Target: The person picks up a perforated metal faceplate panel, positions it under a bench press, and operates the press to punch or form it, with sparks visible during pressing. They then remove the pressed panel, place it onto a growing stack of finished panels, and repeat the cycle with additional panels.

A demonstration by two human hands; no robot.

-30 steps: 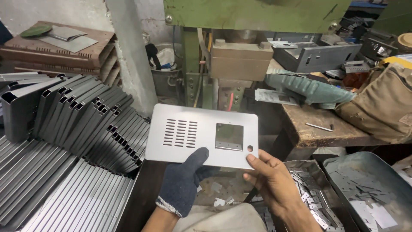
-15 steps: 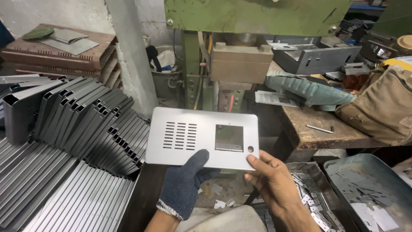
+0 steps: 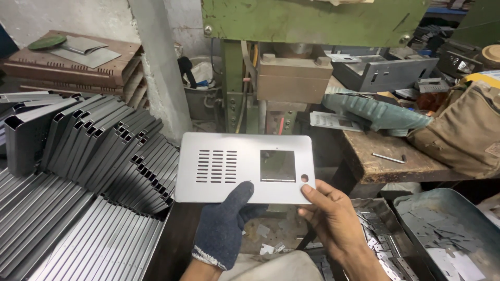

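Grey metal: a flat sheet-metal panel point(image 3: 245, 167) with rounded corners sits in the middle of the frame, held up face-on, with rows of slots on its left half, a square cut-out right of centre and a small round hole beside it.
Left hand point(image 3: 225, 229): in a dark knitted glove, closed on the panel's lower edge, thumb lying over the face below the slots.
Right hand point(image 3: 329, 216): bare, pinching the lower right corner, thumb just below the round hole.
Left of frame: stacks of folded metal channels point(image 3: 99, 156) leaning in rows.
Upper centre: a green press machine point(image 3: 312, 21) behind the panel.
Right: a worn wooden table point(image 3: 385, 156) carrying a hex key point(image 3: 389, 157) and a tan bag point(image 3: 463, 130).
Lower right: a metal tray point(image 3: 416, 205) of small offcuts.
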